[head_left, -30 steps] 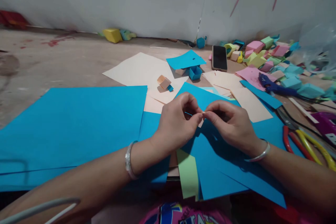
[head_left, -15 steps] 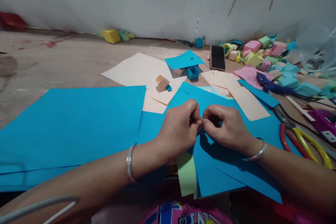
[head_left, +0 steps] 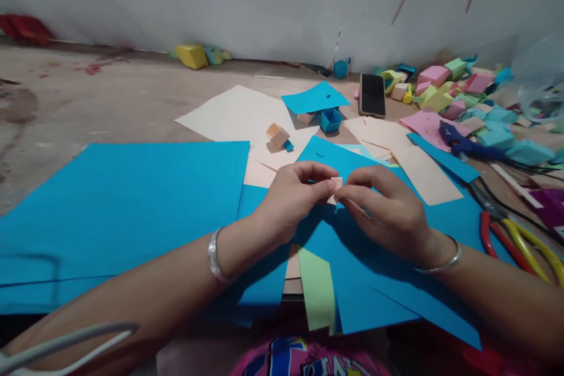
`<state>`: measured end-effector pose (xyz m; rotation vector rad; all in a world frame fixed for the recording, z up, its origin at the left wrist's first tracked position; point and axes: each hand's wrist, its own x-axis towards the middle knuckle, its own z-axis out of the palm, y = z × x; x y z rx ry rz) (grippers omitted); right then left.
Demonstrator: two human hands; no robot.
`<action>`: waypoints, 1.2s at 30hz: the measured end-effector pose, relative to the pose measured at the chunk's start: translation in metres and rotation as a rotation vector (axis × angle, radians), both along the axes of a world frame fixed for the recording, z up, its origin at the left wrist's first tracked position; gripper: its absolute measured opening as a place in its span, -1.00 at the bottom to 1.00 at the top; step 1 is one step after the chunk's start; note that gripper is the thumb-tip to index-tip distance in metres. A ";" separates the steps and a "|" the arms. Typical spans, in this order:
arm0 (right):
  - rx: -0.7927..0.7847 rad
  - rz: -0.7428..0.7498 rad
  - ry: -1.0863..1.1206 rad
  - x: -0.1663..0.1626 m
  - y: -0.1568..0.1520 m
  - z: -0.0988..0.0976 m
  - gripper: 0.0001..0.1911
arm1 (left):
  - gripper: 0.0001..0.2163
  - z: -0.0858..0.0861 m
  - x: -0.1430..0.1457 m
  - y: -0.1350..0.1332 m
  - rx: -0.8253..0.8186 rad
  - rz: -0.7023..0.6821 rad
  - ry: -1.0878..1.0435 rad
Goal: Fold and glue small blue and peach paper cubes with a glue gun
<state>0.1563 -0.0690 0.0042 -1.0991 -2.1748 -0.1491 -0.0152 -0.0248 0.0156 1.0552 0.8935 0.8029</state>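
A small piece of pale peach paper (head_left: pixel 336 182) is pinched between the fingertips of my left hand (head_left: pixel 297 197). My right hand (head_left: pixel 388 205) meets it from the other side, thumb and forefinger pressed together at the paper's right edge. Both hands hover over blue paper sheets (head_left: pixel 356 282). Beyond them, a little peach paper box (head_left: pixel 277 135) with a blue tab lies on pale sheets, and an open blue paper box (head_left: pixel 331 120) stands under a small blue sheet (head_left: pixel 315 97).
Large blue sheets (head_left: pixel 132 205) cover the left. On the right lie scissors (head_left: pixel 524 241) with red and yellow handles, a blue glue gun (head_left: pixel 458 140) and a heap of coloured paper boxes (head_left: pixel 480 100). A phone (head_left: pixel 372 96) rests near the wall.
My fingers have uncurled from tight pinches, and the peach paper between them now shows. The view has shifted slightly, moving the table items a little rightward.
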 end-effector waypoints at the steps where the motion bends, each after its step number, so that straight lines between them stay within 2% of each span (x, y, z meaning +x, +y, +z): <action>1: 0.008 -0.008 -0.023 0.000 0.000 0.000 -0.87 | -0.86 0.001 0.000 0.000 -0.005 0.003 0.000; 7: 0.067 -0.001 -0.131 0.001 -0.001 0.000 -0.88 | -0.85 0.004 0.000 -0.001 -0.066 -0.005 -0.055; 13: 0.069 0.049 -0.137 0.004 0.000 0.005 -0.89 | -0.86 0.003 0.000 0.000 -0.121 -0.024 -0.082; 20: 0.100 0.048 -0.156 0.008 -0.001 0.008 -0.85 | -0.87 0.001 0.001 -0.001 -0.193 -0.013 -0.095; 25: 0.070 0.040 -0.137 0.006 -0.001 0.010 -0.89 | -0.87 0.000 0.000 -0.001 -0.206 -0.015 -0.089; 29: -0.063 0.042 0.076 0.002 0.001 0.007 -0.91 | -0.87 -0.001 0.000 -0.001 -0.205 -0.027 -0.091; 33: -0.370 -0.022 0.365 0.000 0.003 0.004 -0.95 | -0.88 -0.002 0.001 0.000 -0.210 -0.005 -0.093; 36: -0.539 -0.081 0.490 -0.001 0.004 0.003 -0.95 | -0.90 -0.003 0.001 0.001 -0.227 0.006 -0.097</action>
